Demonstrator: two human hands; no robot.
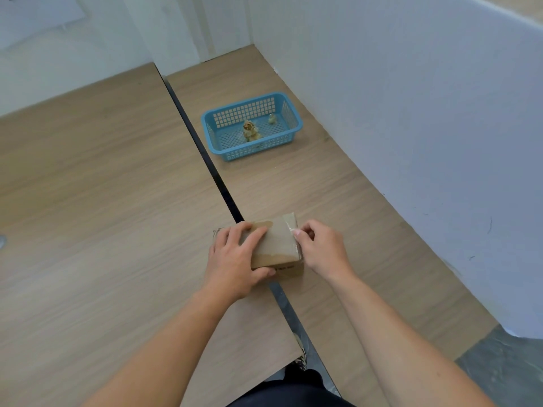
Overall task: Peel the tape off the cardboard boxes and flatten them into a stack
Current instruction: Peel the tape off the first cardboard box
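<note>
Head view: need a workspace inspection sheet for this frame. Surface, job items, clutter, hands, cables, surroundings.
Surface: two wood-grain tables side by side, a dark gap between them.
Job's things: one small cardboard box straddling the gap, still assembled; clear tape at its right end.
Clutter: blue basket on the right table, crumpled tape scraps inside.
Hands: left hand pressed on the box top; right hand pinching the tape at the box's right edge.
Cables: nothing seen.
Surroundings: white wall along the right table; grey floor lower right.
</note>
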